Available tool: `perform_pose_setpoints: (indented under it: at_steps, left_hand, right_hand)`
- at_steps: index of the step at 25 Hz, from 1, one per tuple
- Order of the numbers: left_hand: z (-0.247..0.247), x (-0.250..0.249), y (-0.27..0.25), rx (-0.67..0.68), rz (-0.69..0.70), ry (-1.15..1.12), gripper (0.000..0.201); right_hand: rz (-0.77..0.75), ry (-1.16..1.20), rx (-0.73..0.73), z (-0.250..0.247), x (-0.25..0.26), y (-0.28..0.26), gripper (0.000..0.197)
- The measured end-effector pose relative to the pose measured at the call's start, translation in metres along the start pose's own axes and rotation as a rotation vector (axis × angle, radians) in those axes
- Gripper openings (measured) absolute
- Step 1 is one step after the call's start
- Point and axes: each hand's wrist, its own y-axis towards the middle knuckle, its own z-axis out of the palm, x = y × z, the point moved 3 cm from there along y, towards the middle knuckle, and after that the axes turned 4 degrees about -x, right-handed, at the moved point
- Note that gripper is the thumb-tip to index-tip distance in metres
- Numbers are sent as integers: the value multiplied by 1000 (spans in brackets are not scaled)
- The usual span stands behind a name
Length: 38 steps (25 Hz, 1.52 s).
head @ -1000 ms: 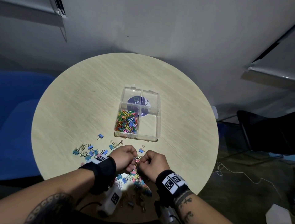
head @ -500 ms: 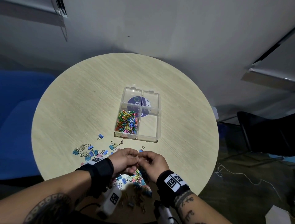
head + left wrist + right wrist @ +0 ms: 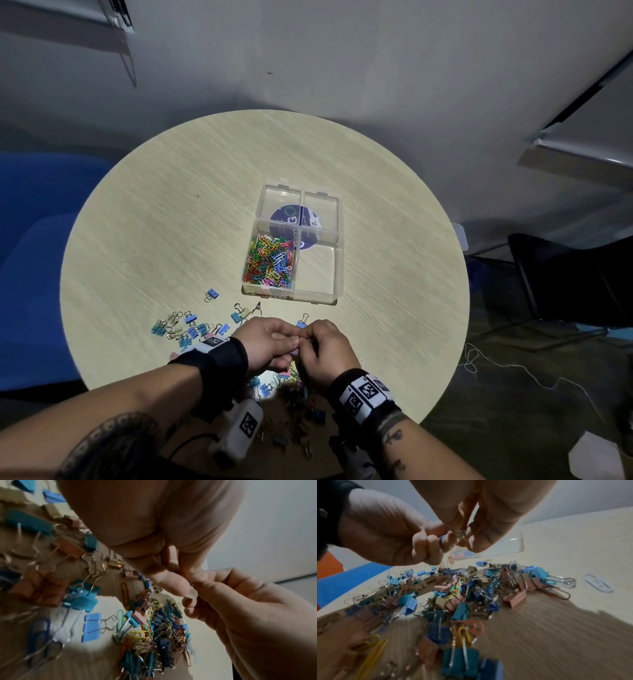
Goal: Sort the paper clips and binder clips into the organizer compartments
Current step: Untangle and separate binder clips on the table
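Note:
A clear four-compartment organizer (image 3: pixel 337 260) stands mid-table, its near-left compartment full of coloured paper clips (image 3: pixel 270 262); the near-right one looks bare. Just short of it my left hand (image 3: pixel 289 342) and right hand (image 3: pixel 305 342) meet fingertip to fingertip above a mixed clip pile (image 3: pixel 291 385). In the right wrist view my left hand (image 3: pixel 435 540) pinches a small blue clip (image 3: pixel 442 541), while my right hand (image 3: pixel 462 536) pinches a silvery wire loop (image 3: pixel 459 533) right against it. Whether the loop belongs to that clip I cannot tell. The pile (image 3: pixel 154 628) holds binder clips and paper clips tangled together.
More binder clips (image 3: pixel 191 329) lie scattered on the round wooden table (image 3: pixel 154 222), left of my hands. One white paper clip (image 3: pixel 597 583) lies alone to the right of the pile. A blue seat (image 3: pixel 30 257) is on the left, a black chair (image 3: pixel 565 281) on the right.
Both hands have lifted a little off the pile and shifted toward the organizer. Their fingertips, slightly apart a second ago, now touch around the small clip.

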Motion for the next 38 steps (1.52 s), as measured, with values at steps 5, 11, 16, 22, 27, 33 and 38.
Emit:
perform_pose_setpoints:
  at_steps: [5,11,16,22,27,33,38]
  left_hand:
    - [-1,-9,-5,26,47,254,19]
    - [-23,-15,3,-184,-103,207,22]
    - [-25,-26,9,-192,-30,192,20]
    - [-54,-23,-1,-413,98,562,20]
    - [-52,-23,-3,-315,176,846,5]
    - [-26,-29,9,-160,234,1213,29]
    - [-4,-35,15,-204,210,1580,19]
  right_hand:
    - [302,179,-223,-19,-17,4,13]
    - [340,-184,-52,-39,-50,11,17]
    - [134,-393,-25,-25,-30,22,24]
    - [30,-650,71,-7,-7,50,30]
    - [48,-672,120,0,0,54,26]
    - [294,-424,192,-16,-4,41,18]
    - [513,141,-20,-32,-22,14,8]
